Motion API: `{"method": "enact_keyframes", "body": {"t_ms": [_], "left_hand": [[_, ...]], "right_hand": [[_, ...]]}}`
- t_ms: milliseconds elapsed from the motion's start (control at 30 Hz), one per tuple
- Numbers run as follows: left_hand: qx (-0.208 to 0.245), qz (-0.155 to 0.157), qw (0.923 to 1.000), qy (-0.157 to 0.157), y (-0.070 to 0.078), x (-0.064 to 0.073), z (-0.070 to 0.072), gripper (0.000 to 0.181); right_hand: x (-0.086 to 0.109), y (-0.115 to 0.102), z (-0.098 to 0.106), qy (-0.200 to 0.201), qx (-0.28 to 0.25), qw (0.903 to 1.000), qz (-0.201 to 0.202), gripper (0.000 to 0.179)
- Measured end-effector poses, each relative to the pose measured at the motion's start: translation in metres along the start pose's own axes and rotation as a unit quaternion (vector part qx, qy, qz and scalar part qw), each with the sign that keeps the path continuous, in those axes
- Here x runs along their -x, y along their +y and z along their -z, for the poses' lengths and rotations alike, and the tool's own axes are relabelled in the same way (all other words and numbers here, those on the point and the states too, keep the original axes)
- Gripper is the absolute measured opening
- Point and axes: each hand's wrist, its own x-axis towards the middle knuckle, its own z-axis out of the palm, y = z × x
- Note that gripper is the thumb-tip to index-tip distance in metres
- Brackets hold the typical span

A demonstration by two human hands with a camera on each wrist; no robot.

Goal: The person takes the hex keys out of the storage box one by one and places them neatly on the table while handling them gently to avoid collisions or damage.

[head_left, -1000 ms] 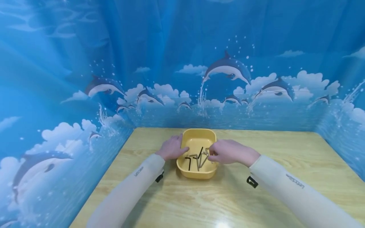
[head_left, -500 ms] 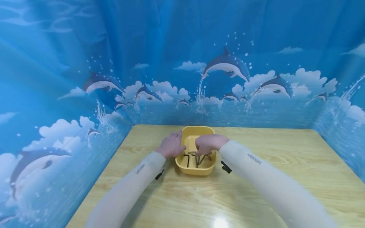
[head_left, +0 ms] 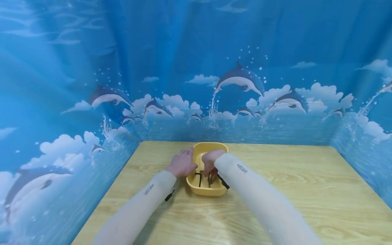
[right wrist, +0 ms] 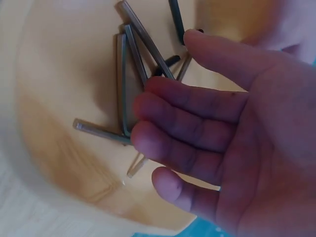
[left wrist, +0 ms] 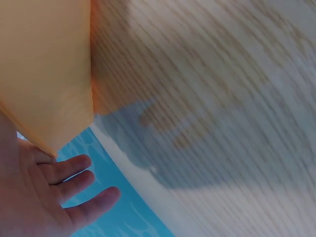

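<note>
A yellow plastic tray (head_left: 207, 193) holds several L-shaped hex keys, some silver and some black. My left hand (head_left: 181, 164) grips the tray's left rim, thumb over the inside and fingers outside; in the left wrist view, several of its fingers (left wrist: 94, 207) stick out past the tray wall. My right hand (head_left: 210, 161) reaches down into the tray, over the keys. In the right wrist view its fingers are loosely bent and the thumb is apart from them. Their tips are right at the silver hex keys (right wrist: 121, 81). A black hex key (right wrist: 176, 22) lies near the thumb tip.
The tray stands on a light wood-grain table (head_left: 275, 177), toward its back edge. A blue curtain (head_left: 183, 51) printed with dolphins hangs behind and along the sides. Both forearms wear pale sleeves (head_left: 257, 194), with a dark strap piece at each wrist.
My right hand has moved left from the tray's right side to over its middle, now hiding some of the keys. The left hand stays on the left rim.
</note>
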Motion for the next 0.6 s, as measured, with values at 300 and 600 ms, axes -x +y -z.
{"method": "enact_keyframes", "body": {"t_ms": [300, 600], "left_hand": [[-0.015, 0.003, 0.9999, 0.0, 0.002, -0.003, -0.002, 0.081], [-0.01, 0.007, 0.9999, -0.003, 0.002, 0.0, 0.003, 0.082]], "right_hand": [[-0.007, -0.003, -0.007, 0.013, -0.051, 0.9984, -0.02, 0.007], [-0.006, -0.013, -0.01, 0.043, -0.005, 0.9975, -0.056, 0.011]]}}
